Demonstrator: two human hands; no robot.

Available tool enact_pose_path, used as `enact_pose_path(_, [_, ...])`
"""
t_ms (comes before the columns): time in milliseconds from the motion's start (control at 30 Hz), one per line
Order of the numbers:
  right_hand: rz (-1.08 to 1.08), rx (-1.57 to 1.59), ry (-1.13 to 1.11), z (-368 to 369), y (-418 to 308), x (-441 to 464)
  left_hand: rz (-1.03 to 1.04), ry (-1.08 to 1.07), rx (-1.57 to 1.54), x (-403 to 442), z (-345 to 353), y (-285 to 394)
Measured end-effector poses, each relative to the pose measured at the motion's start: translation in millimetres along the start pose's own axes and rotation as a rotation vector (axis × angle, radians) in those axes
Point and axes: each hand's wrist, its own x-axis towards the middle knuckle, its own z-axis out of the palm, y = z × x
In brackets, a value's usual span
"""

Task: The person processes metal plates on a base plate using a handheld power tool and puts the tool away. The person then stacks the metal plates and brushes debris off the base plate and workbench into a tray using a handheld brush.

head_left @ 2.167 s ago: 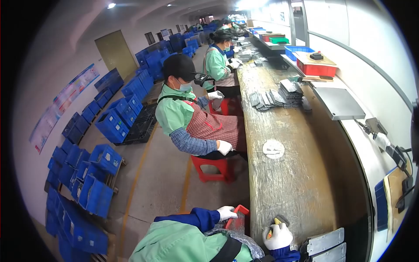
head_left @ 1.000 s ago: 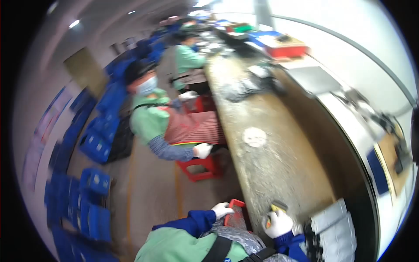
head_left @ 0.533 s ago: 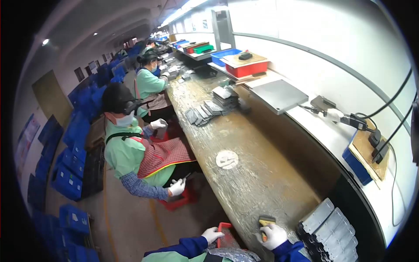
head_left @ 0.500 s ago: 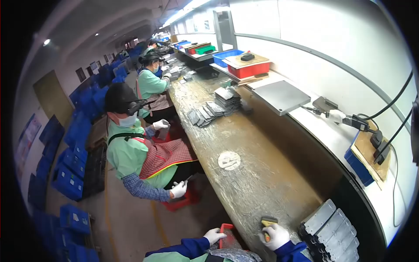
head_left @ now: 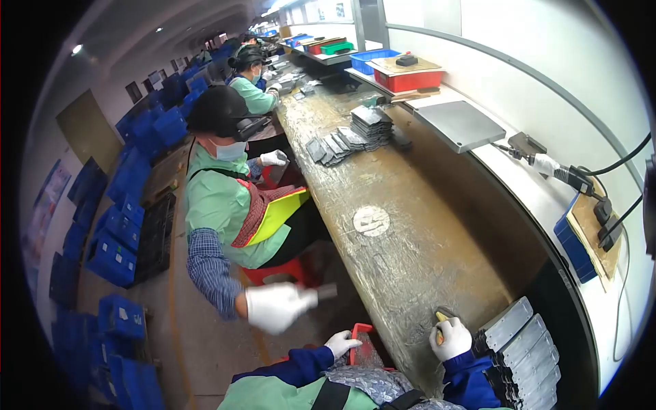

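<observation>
My left hand (head_left: 342, 344), in a white glove, is at the low left edge of the table, its fingers closed on the rim of a red plastic container or stool (head_left: 361, 329); which of the two I cannot tell. On the tabletop, my gloved right hand (head_left: 452, 339) is closed around a small yellow tool with a dark edge (head_left: 443, 314). Most of that tool is hidden by the fingers. Just right of my right hand, stacks of flat grey metal plates (head_left: 523, 352) lie in overlapping rows.
A co-worker (head_left: 222, 198) sits close on the left, a gloved hand (head_left: 280, 305) reaching out with a thin piece. More plates (head_left: 371, 126) are piled farther up the worktable (head_left: 410, 260). A shelf on the right carries a grey panel (head_left: 459, 125) and a corded power tool (head_left: 570, 179).
My view has shifted, moving the scene. The co-worker's near hand has swung out toward me, blurred. My right hand still holds the yellow tool; my left stays at the red rim.
</observation>
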Motion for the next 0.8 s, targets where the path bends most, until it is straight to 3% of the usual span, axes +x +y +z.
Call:
enact_pose_path(67, [-0.042,0.002,-0.013,2.5,0.1,-1.0,-0.046,-0.005,0.046,-8.3,1.4,11.2])
enact_pose_path(167, [-0.082,0.017,-0.046,6.4,-4.4,-12.0,0.064,0.068,0.007,-7.8,7.9,2.3])
enact_pose_path(233, [-0.16,0.082,-0.024,10.4,-7.9,-20.9,0.168,0.166,0.353,6.1,1.9,-26.3])
enact_pose_path(267, [-0.182,0.082,-0.033,13.2,-11.2,-25.3,0.1,0.24,0.064,-21.1,15.0,12.9])
enact_pose_path(300, [-0.116,0.033,-0.205,7.8,-19.3,-31.6,0.197,0.183,0.371,-5.6,1.7,-9.6])
enact_pose_path(333, [-0.127,0.061,-0.273,0.9,-27.6,-29.2,0.11,0.072,0.21,-11.2,2.0,2.6])
enact_pose_path(367, [-0.155,0.091,-0.353,-3.4,-31.6,-27.7,0.084,0.053,-0.143,-22.3,11.2,15.6])
enact_pose_path(433, [-0.161,0.207,-0.275,-7.3,-35.4,-20.8,0.0,0.061,-0.279,-27.3,12.8,21.3])
enact_pose_path(567, [-0.116,0.128,-0.08,-10.0,-17.9,4.9,-0.025,0.061,-0.245,-26.1,6.5,12.1])
enact_pose_path(667, [-0.074,0.015,-0.24,-3.9,-7.1,-3.4,-0.018,0.063,-0.286,-28.6,11.1,14.9])
enact_pose_path(800, [-0.219,0.108,-0.449,-1.6,-42.2,-25.2,0.0,0.08,-0.269,-28.9,11.7,10.0])
